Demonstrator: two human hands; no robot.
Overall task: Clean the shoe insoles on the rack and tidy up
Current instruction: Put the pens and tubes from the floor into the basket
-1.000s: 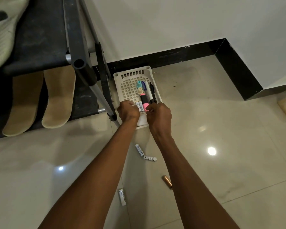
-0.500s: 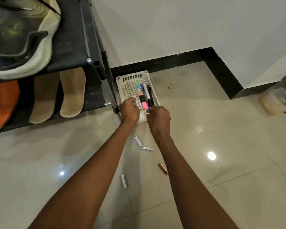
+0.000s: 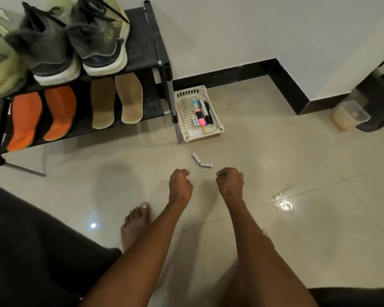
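Two tan insoles and two orange insoles lie on the lower shelf of the black shoe rack. To the right of the rack, a white plastic basket on the floor holds markers, pens and small batteries. Two white batteries lie on the tiles in front of the basket. My left hand and my right hand hover just short of those batteries, both with fingers curled into fists. Nothing shows in either fist.
Sneakers stand on the rack's top shelf. A clear lidded container and a dark object sit at the right wall. My bare foot is on the tiles to the left of my arms. A wet patch glints on the floor.
Both hands have left the basket and drawn back toward me, past the two floor batteries. The view has pulled back and up, showing more of the rack.
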